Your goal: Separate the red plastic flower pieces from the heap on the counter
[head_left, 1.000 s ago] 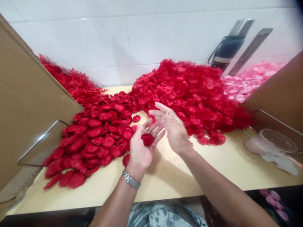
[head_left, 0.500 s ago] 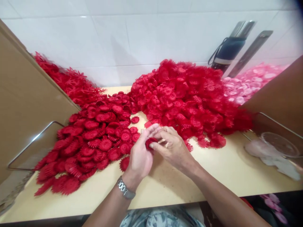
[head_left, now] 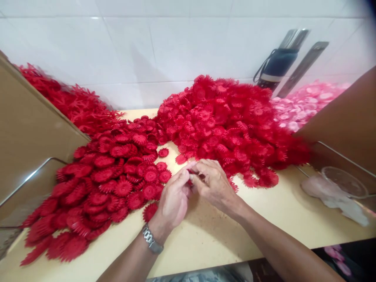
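On the bench: the pale tabletop is carrying pretty much everything here, and it's running right up to a white tiled wall.
Big heap: the tall red pile is sitting at the back right, looking loose on its near slope, so honestly a bump from a wrist could be sending pieces sliding toward the hands.
Flat spread: the lower red spread is lying to the left, with its outer pieces reaching close to the front edge, so I reckon a careless sweep could be knocking some off the table.
Cardboard: a brown cardboard wall is standing on the far left with more red bits behind it.
Pink stuff: a pink pile is sitting far right, well apart from the hands.
Left hand: the left hand is curling closed, fingertips pinching the small piece from its side.
Right hand: the right hand is doing the same from the other side, fingers bent in and touching the left ones.
The piece: the little red flower piece is sitting between both sets of fingertips, almost fully hidden, just above the table between the two red piles.
Risk: with so little of it showing, I'd guess it could be popping out of the pinch and getting lost among the lookalikes.
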`<state>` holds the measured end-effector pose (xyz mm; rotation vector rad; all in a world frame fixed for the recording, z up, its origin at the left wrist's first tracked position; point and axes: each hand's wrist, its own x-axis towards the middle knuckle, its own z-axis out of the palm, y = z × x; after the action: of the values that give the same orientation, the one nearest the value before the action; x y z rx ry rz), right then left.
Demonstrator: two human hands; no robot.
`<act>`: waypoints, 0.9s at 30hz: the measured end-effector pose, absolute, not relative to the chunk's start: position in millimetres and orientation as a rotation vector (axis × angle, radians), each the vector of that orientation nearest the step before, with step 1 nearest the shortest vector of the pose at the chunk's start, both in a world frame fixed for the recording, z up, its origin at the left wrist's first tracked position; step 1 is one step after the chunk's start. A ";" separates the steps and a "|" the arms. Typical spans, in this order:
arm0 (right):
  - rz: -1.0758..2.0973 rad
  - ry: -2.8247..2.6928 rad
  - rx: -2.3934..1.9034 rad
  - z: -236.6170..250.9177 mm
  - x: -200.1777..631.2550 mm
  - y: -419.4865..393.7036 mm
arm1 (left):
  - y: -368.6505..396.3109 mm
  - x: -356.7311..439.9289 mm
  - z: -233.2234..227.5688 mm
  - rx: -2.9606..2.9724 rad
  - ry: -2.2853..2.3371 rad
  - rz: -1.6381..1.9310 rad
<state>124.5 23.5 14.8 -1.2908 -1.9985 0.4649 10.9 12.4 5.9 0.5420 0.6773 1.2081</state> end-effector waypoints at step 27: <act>1.218 -1.479 -1.062 9.9 131.3 21.1 | 8.5 11.1 8.5 0.560 0.822 1.229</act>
<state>131.3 21.1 9.9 -1.0616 -1.4786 1.2181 11.1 8.5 8.5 0.5595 0.8215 1.2294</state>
